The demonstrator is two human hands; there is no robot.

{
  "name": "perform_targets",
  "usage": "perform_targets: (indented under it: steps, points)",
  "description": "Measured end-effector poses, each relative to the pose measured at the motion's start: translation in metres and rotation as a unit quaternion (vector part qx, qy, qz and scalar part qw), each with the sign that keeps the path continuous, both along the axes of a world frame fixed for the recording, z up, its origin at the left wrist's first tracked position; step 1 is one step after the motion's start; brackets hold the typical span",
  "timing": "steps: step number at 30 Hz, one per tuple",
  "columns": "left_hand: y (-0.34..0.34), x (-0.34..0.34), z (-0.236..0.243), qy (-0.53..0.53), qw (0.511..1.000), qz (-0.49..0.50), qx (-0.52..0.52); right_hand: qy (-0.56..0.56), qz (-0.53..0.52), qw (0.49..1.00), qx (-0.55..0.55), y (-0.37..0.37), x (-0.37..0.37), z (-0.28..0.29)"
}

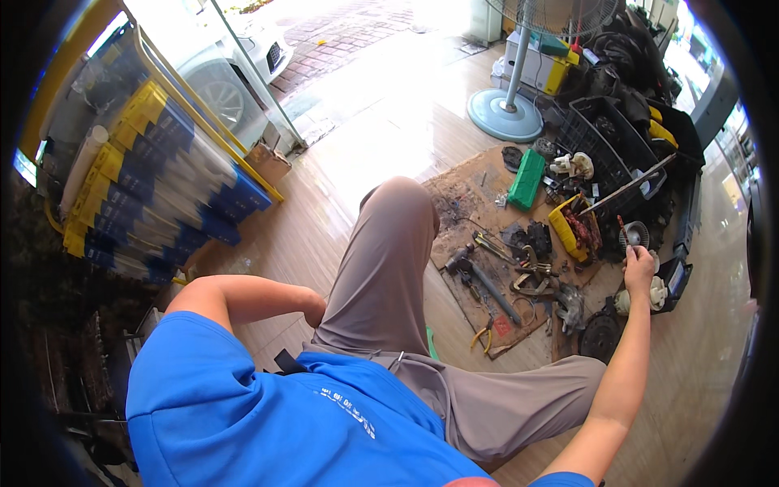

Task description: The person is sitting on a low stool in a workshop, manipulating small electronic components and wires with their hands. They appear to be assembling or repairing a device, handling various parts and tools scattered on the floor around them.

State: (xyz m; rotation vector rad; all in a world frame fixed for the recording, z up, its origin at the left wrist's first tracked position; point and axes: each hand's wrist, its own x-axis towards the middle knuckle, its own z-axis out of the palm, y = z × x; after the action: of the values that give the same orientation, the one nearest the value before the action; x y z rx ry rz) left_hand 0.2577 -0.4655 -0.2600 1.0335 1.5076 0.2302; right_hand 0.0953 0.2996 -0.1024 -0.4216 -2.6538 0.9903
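My right hand (639, 265) is closed around a thin rod with a red tip (623, 232); its exact kind is too small to tell. It reaches out over the floor at the right, next to a round cup-like grey part (639, 234). White plastic-looking pieces (654, 294) lie just below that hand, beside a dark tray edge. My left forearm (268, 299) bends across toward my raised thigh, and the leg hides the left hand's fingers. Between my knees and the right hand, a hammer (459, 260) and yellow-handled pliers (483, 337) lie on a stained cardboard sheet (454, 199).
A green case (527, 180), a yellow bin (570, 231) and black crates (604, 134) crowd the right side. Behind them stands a fan with a pale blue base (505, 115). A yellow rack of blue-and-white boxes (162, 178) is at the left, near the glass door.
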Motion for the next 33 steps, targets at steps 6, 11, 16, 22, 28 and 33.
perform_targets:
  steps: [6, 11, 16, 22, 28, 33]
  points:
    - [0.008, -0.043, 0.076, 0.016, 0.987, 0.133, -0.091, -0.002, -0.014, 1.0, 0.015, 0.014, 0.006, 0.001]
    - [0.003, -0.008, 0.024, -0.001, 0.998, 0.042, 0.038, -0.003, -0.004, 1.0, -0.005, 0.009, -0.008, -0.008]
    - [-0.018, 0.009, -0.023, 0.034, 0.999, -0.023, 0.002, -0.012, 0.02, 1.0, 0.009, -0.003, -0.014, -0.01]
    - [-0.02, -0.053, 0.054, 0.003, 0.982, 0.184, -0.039, -0.004, 0.018, 0.999, 0.03, 0.004, -0.01, -0.011]
    - [0.019, -0.043, 0.051, 0.036, 0.998, 0.05, 0.018, -0.02, 0.016, 1.0, 0.012, 0.012, -0.016, -0.017]
    - [0.018, -0.011, 0.025, 0.079, 0.997, -0.027, 0.003, -0.017, 0.025, 0.999, 0.015, 0.006, -0.019, -0.018]
